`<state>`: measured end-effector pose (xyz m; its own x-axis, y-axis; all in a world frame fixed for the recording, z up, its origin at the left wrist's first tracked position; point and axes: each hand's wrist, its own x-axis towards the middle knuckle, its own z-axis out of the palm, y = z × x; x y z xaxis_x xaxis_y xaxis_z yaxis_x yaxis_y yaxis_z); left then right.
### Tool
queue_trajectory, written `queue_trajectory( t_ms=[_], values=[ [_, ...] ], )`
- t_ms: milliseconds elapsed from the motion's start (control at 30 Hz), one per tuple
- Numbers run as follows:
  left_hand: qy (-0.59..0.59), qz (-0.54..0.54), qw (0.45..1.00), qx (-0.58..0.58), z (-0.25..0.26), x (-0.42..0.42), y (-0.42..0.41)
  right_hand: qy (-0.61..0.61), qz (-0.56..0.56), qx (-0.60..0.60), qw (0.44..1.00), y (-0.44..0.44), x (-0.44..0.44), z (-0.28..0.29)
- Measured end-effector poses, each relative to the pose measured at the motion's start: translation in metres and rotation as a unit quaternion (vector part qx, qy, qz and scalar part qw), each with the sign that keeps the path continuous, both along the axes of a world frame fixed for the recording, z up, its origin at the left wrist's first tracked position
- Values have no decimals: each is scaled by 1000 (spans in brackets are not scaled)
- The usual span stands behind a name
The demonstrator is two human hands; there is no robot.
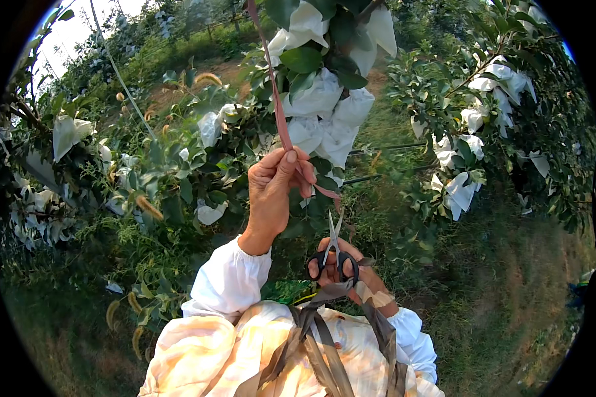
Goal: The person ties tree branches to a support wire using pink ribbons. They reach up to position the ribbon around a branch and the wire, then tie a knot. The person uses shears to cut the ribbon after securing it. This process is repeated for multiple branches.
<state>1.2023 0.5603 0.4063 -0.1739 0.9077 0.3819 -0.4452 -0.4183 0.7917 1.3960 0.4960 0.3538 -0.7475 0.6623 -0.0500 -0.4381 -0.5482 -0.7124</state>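
Observation:
Between thumb and fingers, my left hand (275,186) pinches a faded pink cloth strip (277,106). The strip runs up out of the top of the picture, and its loose end trails down past my fingers. Lower and to the right, my right hand (357,263) holds scissors (333,243) with black handles, fingers in the loops. The blades point up, slightly parted, their tips close below the strip's tail. Dark grey-brown cloth strips (328,342) hang around my right wrist and down over my checked shirt. White bags (323,119) hang clustered on a leafy branch just beyond my left hand.
More white bags (459,193) hang on a tree at the right, others (69,134) at the left. A pale line (121,79) slants across the upper left. Dark pipes or wires (387,173) cross behind the middle branch. Grass and foxtail heads (149,207) grow around me.

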Motion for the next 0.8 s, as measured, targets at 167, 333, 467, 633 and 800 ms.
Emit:
queue_trajectory(
  t_ms=[167,333,467,633,800],
  values=[
    [9,-14,1000,-26,-5,-10,-10,-6,3,-6,1000,17,-1,-7],
    [50,-54,994,-77,-30,-22,-14,6,-29,-68,997,24,-16,-20],
    [126,29,989,-73,-58,-40,12,-49,15,-43,998,23,-19,-23],
    [179,227,953,-92,-72,-107,115,-85,164,71,980,11,-31,-20],
    [122,91,980,-130,-74,-102,125,-57,74,27,995,10,-35,-18]
  ],
)
